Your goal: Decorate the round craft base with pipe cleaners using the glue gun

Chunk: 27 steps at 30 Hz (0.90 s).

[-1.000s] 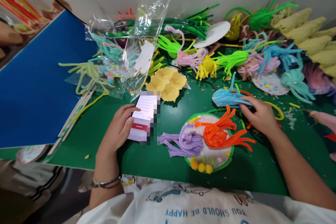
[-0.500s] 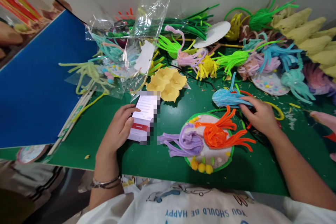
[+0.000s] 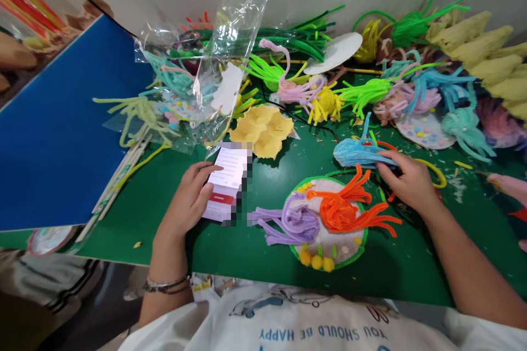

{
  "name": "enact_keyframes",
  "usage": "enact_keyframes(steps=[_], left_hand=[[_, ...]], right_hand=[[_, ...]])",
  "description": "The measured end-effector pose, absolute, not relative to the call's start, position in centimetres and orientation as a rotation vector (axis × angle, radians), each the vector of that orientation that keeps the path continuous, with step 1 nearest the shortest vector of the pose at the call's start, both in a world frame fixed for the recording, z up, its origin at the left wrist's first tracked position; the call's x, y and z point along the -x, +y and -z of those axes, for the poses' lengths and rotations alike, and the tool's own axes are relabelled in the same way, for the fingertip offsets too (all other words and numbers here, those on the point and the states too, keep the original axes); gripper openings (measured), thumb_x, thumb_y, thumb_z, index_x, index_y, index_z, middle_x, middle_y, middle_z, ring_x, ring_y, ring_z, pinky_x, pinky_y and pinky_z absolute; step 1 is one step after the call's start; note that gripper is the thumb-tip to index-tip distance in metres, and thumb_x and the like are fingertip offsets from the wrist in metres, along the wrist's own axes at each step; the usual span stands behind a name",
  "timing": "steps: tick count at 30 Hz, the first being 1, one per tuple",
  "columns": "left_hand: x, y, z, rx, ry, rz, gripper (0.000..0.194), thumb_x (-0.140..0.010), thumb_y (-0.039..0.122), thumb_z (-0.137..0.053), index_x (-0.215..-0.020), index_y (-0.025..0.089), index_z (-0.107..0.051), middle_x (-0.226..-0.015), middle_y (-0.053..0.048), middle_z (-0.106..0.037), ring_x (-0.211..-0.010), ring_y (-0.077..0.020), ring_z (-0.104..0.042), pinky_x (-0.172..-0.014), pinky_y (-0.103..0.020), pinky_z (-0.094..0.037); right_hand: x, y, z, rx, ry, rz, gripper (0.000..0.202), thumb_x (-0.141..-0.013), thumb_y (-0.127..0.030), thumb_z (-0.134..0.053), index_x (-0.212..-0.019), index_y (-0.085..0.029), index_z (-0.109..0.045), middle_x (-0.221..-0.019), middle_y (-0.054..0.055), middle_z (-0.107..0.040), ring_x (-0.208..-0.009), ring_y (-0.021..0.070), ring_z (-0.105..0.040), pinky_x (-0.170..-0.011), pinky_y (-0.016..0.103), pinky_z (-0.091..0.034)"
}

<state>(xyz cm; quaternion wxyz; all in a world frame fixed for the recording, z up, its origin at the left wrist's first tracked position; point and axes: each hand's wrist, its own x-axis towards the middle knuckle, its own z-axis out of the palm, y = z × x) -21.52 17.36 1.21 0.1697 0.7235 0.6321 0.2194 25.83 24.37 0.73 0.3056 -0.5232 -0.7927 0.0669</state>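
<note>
A phone [image 3: 224,175] with a lit screen lies on the green table, left of centre. My left hand [image 3: 191,197] rests at its left edge, one finger over the screen and the fingers slightly apart. To the right, my right hand [image 3: 407,178] pinches the strands of a blue pipe-cleaner bundle [image 3: 356,152]. Nearer to me is a round white disc [image 3: 333,249] with a green rim. It bears an orange pipe-cleaner figure [image 3: 340,213], a purple one [image 3: 302,219] and several yellow pompoms [image 3: 316,262].
A yellow egg-carton piece [image 3: 262,131] sits beyond the phone. Clear plastic bags [image 3: 230,38] and colourful pipe-cleaner bundles [image 3: 366,93] line the back. A blue board [image 3: 74,131] and thin sticks [image 3: 115,186] are at left, yellow layered material [image 3: 486,49] at back right.
The index finger of my left hand has shifted slightly over the phone screen. My right hand stays on the blue bundle.
</note>
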Motion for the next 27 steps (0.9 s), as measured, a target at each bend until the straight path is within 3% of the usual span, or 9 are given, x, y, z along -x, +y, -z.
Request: enact_keyframes(steps=[7, 17, 27], left_hand=[[21.4, 17.4, -1.73, -2.062, 1.79, -0.655, 0.061, -0.098, 0.064, -0.023, -0.105, 0.017, -0.061, -0.124, -0.017, -0.058, -0.121, -0.0318, -0.055, -0.102, -0.048, -0.045], [21.17, 17.37, -1.83, -2.0, 1.815, -0.66, 0.071, -0.097, 0.065, -0.028, -0.137, 0.01, -0.049, -0.124, -0.017, -0.062, -0.098, -0.0276, -0.059, -0.092, -0.044, -0.049], [21.15, 17.29, -1.81, -2.082, 1.745, -0.689, 0.069, -0.101, 0.06, -0.026, -0.142, 0.009, -0.05, -0.134, -0.02, -0.058, -0.124, -0.0339, -0.055, -0.106, -0.049, -0.042]], right_hand=[[-25.76, 24.42, -0.85, 1.346, -2.121, -0.115, 0.017, -0.09, -0.03, -0.056, -0.098, -0.024, -0.069, -0.09, 0.004, -0.078, -0.071, 0.02, -0.071, -0.06, 0.028, -0.051], [-25.91, 24.34, -0.7, 1.318, -2.127, -0.101, 0.018, -0.09, -0.028, -0.057, -0.102, -0.023, -0.069, -0.092, 0.005, -0.078, -0.074, 0.0203, -0.073, -0.063, 0.028, -0.053], [-25.78, 24.39, -0.9, 1.331, -2.123, -0.106, 0.018, -0.091, -0.03, -0.056, -0.1, -0.022, -0.069, -0.091, 0.005, -0.078, -0.074, 0.02, -0.073, -0.063, 0.028, -0.053]])
